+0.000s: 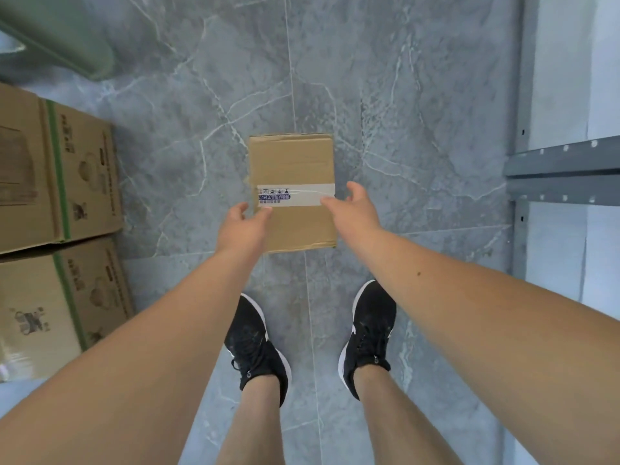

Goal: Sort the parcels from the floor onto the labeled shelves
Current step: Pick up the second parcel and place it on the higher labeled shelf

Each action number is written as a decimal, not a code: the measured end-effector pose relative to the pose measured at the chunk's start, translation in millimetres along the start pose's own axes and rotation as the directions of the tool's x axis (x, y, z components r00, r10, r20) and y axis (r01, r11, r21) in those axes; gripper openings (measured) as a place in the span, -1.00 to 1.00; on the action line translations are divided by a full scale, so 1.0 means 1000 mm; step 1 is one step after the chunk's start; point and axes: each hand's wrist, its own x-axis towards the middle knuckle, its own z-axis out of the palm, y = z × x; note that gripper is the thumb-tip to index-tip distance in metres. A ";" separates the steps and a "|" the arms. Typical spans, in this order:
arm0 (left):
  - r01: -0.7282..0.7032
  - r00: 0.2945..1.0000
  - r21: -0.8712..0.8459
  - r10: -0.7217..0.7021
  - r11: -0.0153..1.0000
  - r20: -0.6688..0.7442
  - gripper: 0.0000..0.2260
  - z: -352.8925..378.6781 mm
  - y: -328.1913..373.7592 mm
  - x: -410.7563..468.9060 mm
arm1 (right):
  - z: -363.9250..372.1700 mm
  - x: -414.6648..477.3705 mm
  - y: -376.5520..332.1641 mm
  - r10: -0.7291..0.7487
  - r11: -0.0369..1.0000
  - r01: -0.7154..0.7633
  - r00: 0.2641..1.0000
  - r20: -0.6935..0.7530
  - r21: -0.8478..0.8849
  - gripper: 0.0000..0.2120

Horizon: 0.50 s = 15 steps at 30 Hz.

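Two spread hands — one parcel [292, 169].

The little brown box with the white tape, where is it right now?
In the head view the small box lies on the grey floor, mid-frame, just ahead of the black shoes, between the open left hand and right hand.

Both bare arms stretched forward and down. The left hand [244, 226] was spread, fingers loosely curled, its grip unclosed. The right hand [352, 209] likewise was spread wide, thumb apart from the fingers.
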 end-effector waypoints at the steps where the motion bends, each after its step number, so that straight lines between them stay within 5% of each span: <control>1: -0.004 1.000 0.002 0.004 1.000 -0.002 -0.40 0.002 0.001 0.006 | 0.000 0.007 0.000 -0.002 1.000 0.002 1.000 0.006 0.000 -0.22; 10: 0.058 0.998 -0.111 -0.056 0.992 0.026 -0.44 0.021 0.010 0.045 | 0.007 0.049 -0.001 -0.019 0.999 0.022 0.995 0.103 -0.032 -0.18; 15: 0.081 0.997 -0.219 -0.082 0.972 0.009 -0.58 0.033 0.015 0.038 | 0.014 0.045 -0.003 -0.035 0.999 0.031 0.990 0.138 0.031 -0.40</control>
